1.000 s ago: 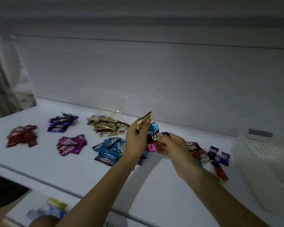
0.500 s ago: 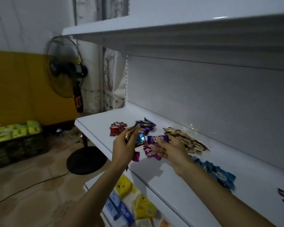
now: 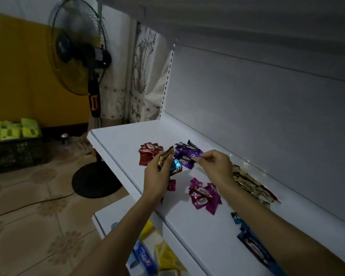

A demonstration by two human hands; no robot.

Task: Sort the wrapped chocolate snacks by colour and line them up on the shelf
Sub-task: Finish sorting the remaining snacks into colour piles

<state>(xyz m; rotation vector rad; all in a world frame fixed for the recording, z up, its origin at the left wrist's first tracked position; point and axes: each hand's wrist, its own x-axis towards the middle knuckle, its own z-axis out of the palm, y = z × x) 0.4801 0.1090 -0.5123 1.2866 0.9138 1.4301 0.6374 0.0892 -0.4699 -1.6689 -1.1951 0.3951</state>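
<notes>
Head view: our right hand (image 3: 214, 166) pinches a purple foil-wrapped snack (image 3: 193, 156), purple pile (image 3: 184, 153) just at ten o'clock; left hand (image 3: 157, 172) clutches mixed wrappers (image 3: 170, 163).

Single head view, angled down-left, close over the shelf (image 3: 127, 140)

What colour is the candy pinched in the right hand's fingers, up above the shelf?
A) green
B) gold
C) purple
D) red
C: the right hand pinches a purple snack by one end, right over the purple pile on the shelf; the red pile lies further left, and the left hand holds gold and blue ones.
</notes>
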